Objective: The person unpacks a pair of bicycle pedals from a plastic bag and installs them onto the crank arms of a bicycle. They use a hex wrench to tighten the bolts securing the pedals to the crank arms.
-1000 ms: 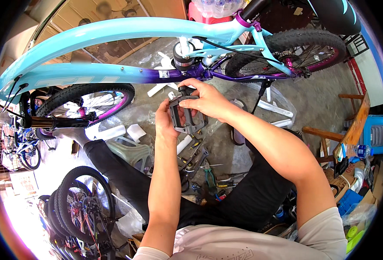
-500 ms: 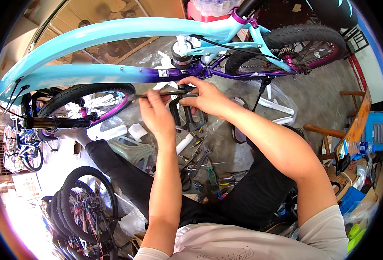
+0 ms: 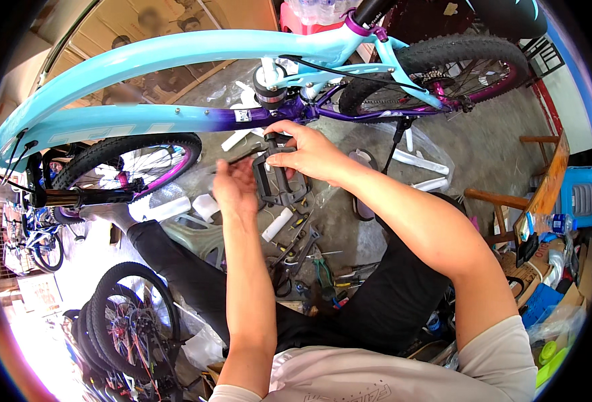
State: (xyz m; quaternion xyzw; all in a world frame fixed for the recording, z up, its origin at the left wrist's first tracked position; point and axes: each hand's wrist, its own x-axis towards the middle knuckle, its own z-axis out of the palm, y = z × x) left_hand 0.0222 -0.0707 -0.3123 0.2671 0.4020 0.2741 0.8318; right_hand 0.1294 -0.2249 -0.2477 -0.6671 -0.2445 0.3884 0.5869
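The right hand (image 3: 309, 154) pinches that black, open-framed rectangular pedal (image 3: 281, 179)! Left hand (image 3: 236, 189), loosely curled by a thin dark bar (image 3: 247, 157); gripping it? Can't tell.

Left hand (image 3: 235, 189) — now rolled palm-up, dark bar (image 3: 248, 155) — level before, now slanting

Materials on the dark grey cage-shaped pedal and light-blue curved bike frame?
Dark grey cage-shaped pedal: probably moulded plastic, matte, from its dull sheen; coated metal possible.
Light-blue curved bike frame: likely painted metal, glossy; pale highlights run along it.
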